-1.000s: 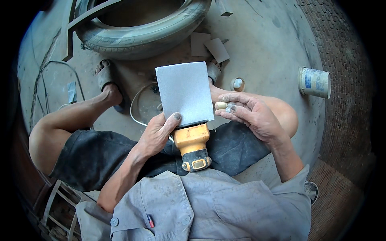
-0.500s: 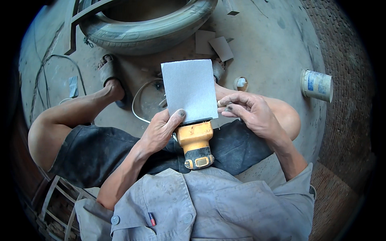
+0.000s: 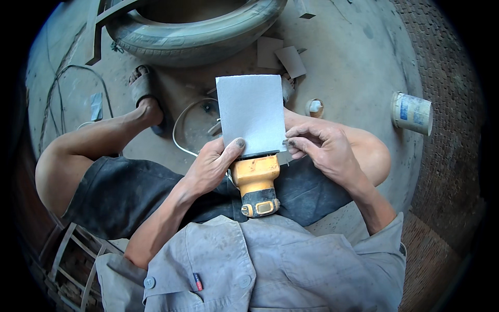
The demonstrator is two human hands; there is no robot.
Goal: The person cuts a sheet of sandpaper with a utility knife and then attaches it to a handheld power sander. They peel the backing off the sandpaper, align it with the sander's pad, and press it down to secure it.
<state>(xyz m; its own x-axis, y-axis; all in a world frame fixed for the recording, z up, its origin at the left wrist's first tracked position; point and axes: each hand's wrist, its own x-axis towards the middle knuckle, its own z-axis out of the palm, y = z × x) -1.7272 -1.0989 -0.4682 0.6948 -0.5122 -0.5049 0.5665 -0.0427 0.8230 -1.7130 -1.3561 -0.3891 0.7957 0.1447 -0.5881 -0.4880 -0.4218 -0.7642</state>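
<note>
In my lap rests a yellow and black power sander [image 3: 256,171], its rounded end toward my body. A pale grey sheet of sandpaper [image 3: 251,109] lies over its far end and reaches well beyond it. My left hand [image 3: 208,169] grips the sander's left side, thumb pressed on the sheet's lower left corner. At the sheet's lower right edge my right hand [image 3: 330,151] is in a pinch, fingertips by a small grey piece of the sander's side. Whether they hold that piece or the paper's edge I cannot make out.
A large tyre [image 3: 197,44] lies ahead on the concrete floor, with loose square sheets [image 3: 290,61] beside it. To the right stands a white bucket [image 3: 412,113]; a small bottle [image 3: 315,106] is nearer. Cables [image 3: 60,83] run along the left. My legs are bent around the work.
The sheet, sander and left hand have shifted slightly right in view, along with the surroundings. My right fingers have closed in on the sheet's lower right edge.
</note>
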